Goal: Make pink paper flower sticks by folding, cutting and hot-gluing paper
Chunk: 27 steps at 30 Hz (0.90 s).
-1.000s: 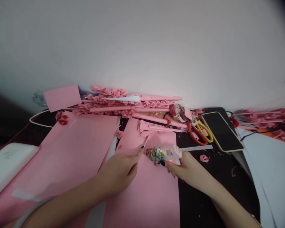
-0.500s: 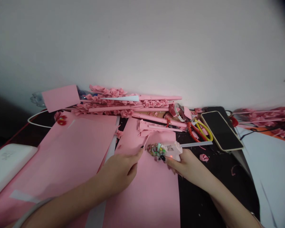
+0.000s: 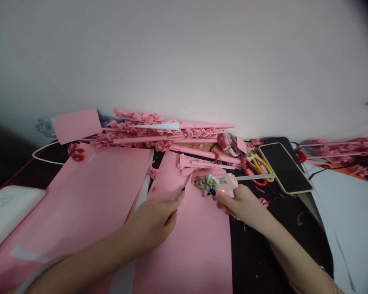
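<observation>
My right hand (image 3: 245, 206) is wrapped round a pale pink glue gun (image 3: 228, 182). Its front is crusted with colourful beads, a small orange light glows on its side, and a white glue stick (image 3: 254, 177) pokes out of the back. The tip faces left, close to a thin pink paper strip (image 3: 188, 181). That strip rises from the fingertips of my left hand (image 3: 153, 220), which is closed on its lower end. Both hands are over a pink paper sheet (image 3: 187, 253). Whether glue is on the strip is too small to tell.
Pink paper flower stems (image 3: 141, 139) are heaped against the wall. Red-and-yellow-handled pliers or scissors (image 3: 254, 171) lie beside a phone (image 3: 286, 167). Further pink sheets (image 3: 104, 196) and a white box-like device (image 3: 12, 212) are at left; white paper (image 3: 349, 220) is at right.
The glue gun in my right hand has shifted slightly up and right, and its glue stick now slants upward across the red handle. My left hand stays nearly still with the strip.
</observation>
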Tool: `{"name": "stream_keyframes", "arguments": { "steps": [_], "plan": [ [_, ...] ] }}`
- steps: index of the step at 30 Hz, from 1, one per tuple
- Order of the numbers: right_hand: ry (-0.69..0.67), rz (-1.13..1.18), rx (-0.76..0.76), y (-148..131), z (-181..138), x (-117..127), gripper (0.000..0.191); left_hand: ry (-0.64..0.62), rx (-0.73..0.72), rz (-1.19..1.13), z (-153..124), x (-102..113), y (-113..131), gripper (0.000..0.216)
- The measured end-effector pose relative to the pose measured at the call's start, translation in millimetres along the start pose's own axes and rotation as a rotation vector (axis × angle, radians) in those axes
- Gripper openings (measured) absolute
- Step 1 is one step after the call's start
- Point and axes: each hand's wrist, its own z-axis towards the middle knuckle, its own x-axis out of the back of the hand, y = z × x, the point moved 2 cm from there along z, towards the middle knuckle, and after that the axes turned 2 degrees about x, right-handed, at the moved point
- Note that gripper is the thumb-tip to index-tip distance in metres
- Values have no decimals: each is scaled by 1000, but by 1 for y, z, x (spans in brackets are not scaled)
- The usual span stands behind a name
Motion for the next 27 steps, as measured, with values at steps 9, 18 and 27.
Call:
{"name": "stream_keyframes", "arguments": {
  "steps": [9,18,27],
  "plan": [
    [-10,22,-16,1,6,2,28,-3,-1,-34,0,1,0,57],
    [-19,11,-10,2,4,1,30,-8,-1,-20,0,1,0,57],
    [-67,27,-12,2,-6,-6,26,2,-2,-32,0,-1,1,59]
  ]
}}
